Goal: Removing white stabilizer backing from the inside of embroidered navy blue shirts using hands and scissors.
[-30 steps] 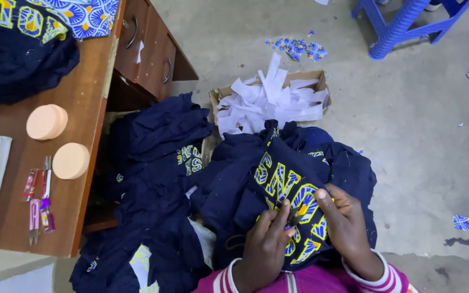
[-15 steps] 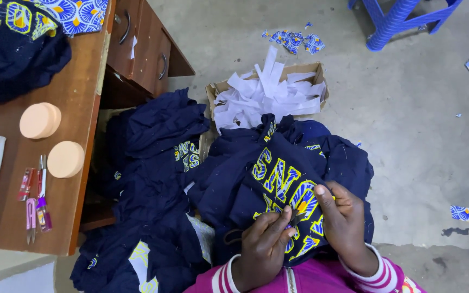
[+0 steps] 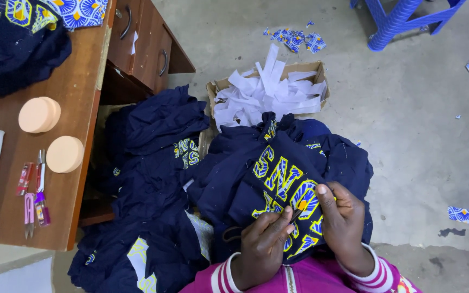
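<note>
A navy garment (image 3: 245, 179) with yellow and blue patterned letters lies across my lap. My left hand (image 3: 264, 244) grips a thin dark tool (image 3: 294, 216) whose tip points at one of the letters (image 3: 305, 198). My right hand (image 3: 346, 225) rests on the same letter and pinches the fabric there between thumb and forefinger. The two hands nearly touch. My pink striped sleeves show at the bottom edge.
A heap of navy garments (image 3: 147, 163) lies on the floor to the left. Behind it stands a cardboard box (image 3: 321, 70) of white strips. The wooden desk (image 3: 77, 70) at left carries two round peach pads (image 3: 39, 114), pink snips (image 3: 30, 209) and another garment. A blue stool (image 3: 392, 21) stands at far right.
The view has drifted a little to the left. Both hands stay on the lettered garment; my left hand's fingers have crept slightly closer to the letter.
</note>
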